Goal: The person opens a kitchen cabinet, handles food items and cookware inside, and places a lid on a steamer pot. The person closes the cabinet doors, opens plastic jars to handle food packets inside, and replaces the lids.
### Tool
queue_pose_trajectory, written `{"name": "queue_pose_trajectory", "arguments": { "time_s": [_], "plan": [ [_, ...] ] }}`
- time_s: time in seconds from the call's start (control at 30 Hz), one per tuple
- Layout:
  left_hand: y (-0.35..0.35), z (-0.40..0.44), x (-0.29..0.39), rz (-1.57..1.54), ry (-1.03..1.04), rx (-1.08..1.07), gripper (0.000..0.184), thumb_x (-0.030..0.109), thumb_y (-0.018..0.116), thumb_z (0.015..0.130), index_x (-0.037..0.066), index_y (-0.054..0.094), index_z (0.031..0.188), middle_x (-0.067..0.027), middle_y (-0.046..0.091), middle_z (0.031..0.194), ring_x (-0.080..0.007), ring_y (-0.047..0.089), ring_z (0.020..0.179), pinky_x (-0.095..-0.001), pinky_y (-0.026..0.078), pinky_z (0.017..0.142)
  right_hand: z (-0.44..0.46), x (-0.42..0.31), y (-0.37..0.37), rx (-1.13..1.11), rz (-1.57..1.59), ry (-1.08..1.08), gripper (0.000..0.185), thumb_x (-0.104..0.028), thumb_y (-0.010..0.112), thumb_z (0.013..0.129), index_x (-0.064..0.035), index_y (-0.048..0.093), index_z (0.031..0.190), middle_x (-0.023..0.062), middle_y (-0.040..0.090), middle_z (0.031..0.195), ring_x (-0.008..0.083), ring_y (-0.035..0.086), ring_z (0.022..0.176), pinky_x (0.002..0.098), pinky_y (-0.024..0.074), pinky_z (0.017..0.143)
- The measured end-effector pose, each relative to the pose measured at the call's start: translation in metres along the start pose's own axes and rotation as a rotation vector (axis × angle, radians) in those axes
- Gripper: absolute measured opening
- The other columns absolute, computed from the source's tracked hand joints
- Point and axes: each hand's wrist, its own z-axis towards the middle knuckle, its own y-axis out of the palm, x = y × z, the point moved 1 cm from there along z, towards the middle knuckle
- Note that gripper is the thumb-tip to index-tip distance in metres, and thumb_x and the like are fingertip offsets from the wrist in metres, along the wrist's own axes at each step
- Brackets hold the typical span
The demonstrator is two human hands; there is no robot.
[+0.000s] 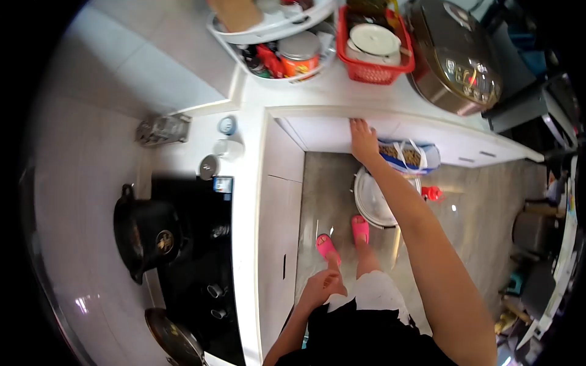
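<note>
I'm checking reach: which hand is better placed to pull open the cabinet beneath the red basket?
Right, likely: the right hand is at that cabinet, while the left hand is by the shorts.

The cabinet front (329,131) and countertop (299,91) are white, the stove (198,262) glossy black, the pot (137,232) black with a round gold emblem (165,241), and the floor (326,183) grey. The slippers (361,228) are bright pink, the shorts (379,296) white, the shirt (372,341) black, the plastic basket (372,73) red, and the bag (433,157) blue and white. The rice cooker (452,67) is brownish with a metallic sheen, and the tin (299,64) looks orange, though blur hides any clear pattern on it.
</note>
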Motion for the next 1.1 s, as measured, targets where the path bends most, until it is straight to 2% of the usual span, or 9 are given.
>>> {"name": "queue_pose_trajectory", "arguments": {
  "time_s": [0.2,0.27,0.6,0.67,0.73,0.87,0.93,1.0,1.1],
  "plan": [
    [0.022,0.034,-0.019,-0.042,-0.036,-0.047,0.026,0.016,0.057,0.087,0.001,0.059,0.109,-0.0112,0.065,0.096,-0.0179,0.063,0.083,-0.0306,0.05,0.074,0.009,0.005,0.029,0.024,-0.087,0.013,0.054,-0.009,0.051,0.08,-0.0067,0.039,0.133,0.0099,0.038,0.134,0.0242,0.037,0.127,0.0558,0.0326,0.099],
    [0.027,0.048,-0.018,-0.08,0.028,-0.063,0.026,0.015,0.057,0.087,0.001,0.059,0.109,-0.0113,0.065,0.094,-0.0174,0.064,0.084,-0.0299,0.05,0.074,0.007,0.007,0.037,0.117,-0.022,0.035,0.065,-0.011,0.061,0.072,-0.0051,0.038,0.132,0.0129,0.039,0.129,0.0249,0.04,0.123,0.056,0.0328,0.098],
    [0.03,0.095,-0.025,-0.08,0.02,-0.154,0.021,0.01,0.058,0.087,0.002,0.06,0.107,-0.01,0.065,0.09,-0.0151,0.062,0.079,-0.028,0.049,0.072,0.012,-0.02,0.022,0.135,-0.012,0.202,0.063,-0.019,0.066,0.066,-0.0049,0.046,0.124,0.0102,0.042,0.124,0.0245,0.038,0.12,0.0433,0.04,0.084],
    [0.024,0.109,-0.025,-0.017,0.04,-0.1,0.02,0.01,0.057,0.088,0.002,0.06,0.106,-0.0082,0.065,0.089,-0.0132,0.061,0.077,-0.0276,0.049,0.071,0.008,-0.024,0.02,0.139,0.032,0.229,0.066,-0.017,0.065,0.065,-0.0039,0.044,0.126,0.0112,0.041,0.126,0.0246,0.038,0.122,0.0423,0.0397,0.082],
    [0.013,0.126,-0.019,-0.036,0.099,-0.063,0.023,0.015,0.06,0.087,0.002,0.061,0.105,-0.0107,0.066,0.085,-0.0177,0.064,0.074,-0.0292,0.05,0.067,0.003,-0.03,0.017,0.131,0.018,0.256,0.067,-0.017,0.063,0.067,-0.0033,0.043,0.129,0.0122,0.04,0.13,0.0253,0.038,0.122,0.0411,0.0394,0.082],
    [-0.019,0.167,0.006,0.023,0.159,0.114,0.017,0.012,0.059,0.087,0.004,0.063,0.102,-0.0067,0.066,0.086,-0.0137,0.06,0.072,-0.0266,0.048,0.062,-0.011,-0.039,0.017,0.068,-0.017,0.266,0.064,-0.016,0.056,0.073,-0.003,0.039,0.133,0.0126,0.038,0.134,0.0258,0.037,0.124,0.041,0.0393,0.083],
    [-0.04,0.181,0.045,0.103,0.221,0.23,0.016,0.008,0.054,0.09,0.004,0.06,0.105,-0.0014,0.064,0.093,-0.0085,0.059,0.085,-0.0246,0.045,0.071,-0.018,-0.043,0.014,0.041,0.0,0.252,0.065,-0.015,0.054,0.075,-0.003,0.036,0.136,0.013,0.037,0.135,0.0259,0.036,0.125,0.0414,0.0392,0.085],
    [-0.053,0.197,0.093,0.088,0.35,0.408,0.017,0.004,0.054,0.089,0.004,0.06,0.105,-0.0037,0.064,0.098,-0.0113,0.059,0.092,-0.0246,0.045,0.074,-0.022,-0.045,0.014,-0.006,-0.043,0.263,0.067,-0.02,0.056,0.077,-0.0038,0.034,0.138,0.0112,0.035,0.139,0.0216,0.034,0.125,0.0417,0.0386,0.082],
    [-0.058,0.228,0.16,0.353,0.775,0.439,0.02,0.004,0.055,0.086,0.002,0.059,0.106,-0.0106,0.061,0.107,-0.0236,0.059,0.097,-0.0309,0.046,0.082,-0.021,-0.045,0.018,0.023,0.042,0.26,0.067,-0.021,0.056,0.079,-0.0035,0.032,0.139,0.0123,0.035,0.139,0.0233,0.034,0.126,0.0459,0.0386,0.085]
  ]
}}
